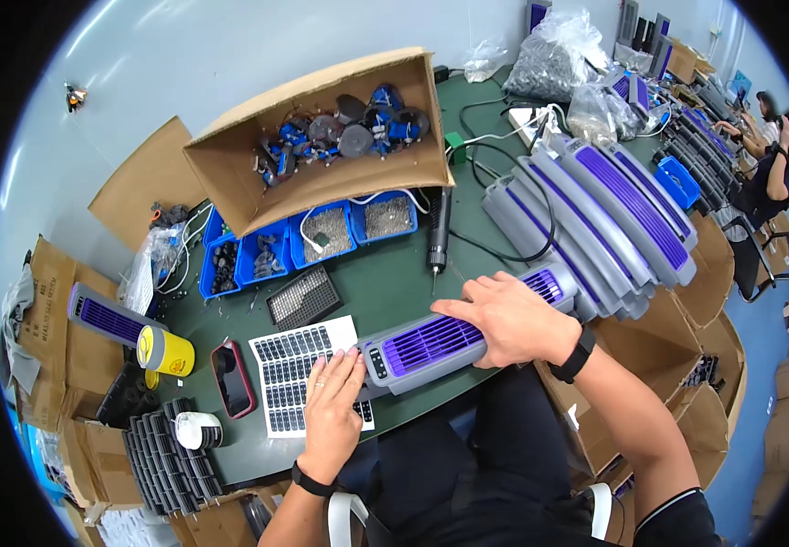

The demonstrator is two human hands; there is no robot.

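A long grey housing with a purple grille lies aslant near the table's front edge, with a small black button label at its left end. My right hand lies across its far half, gripping it with fingers on both long sides. Beside the left end, my left hand rests with its fingers stretched flat, the fingertips at the housing's end. Partly under that hand is a white sheet of black labels. An electric screwdriver stands point down just beyond the housing.
Blue bins of screws sit below a tilted cardboard box of motors. Left are a phone, a yellow tub and black rollers. Stacked grey housings stand right. People sit farther off.
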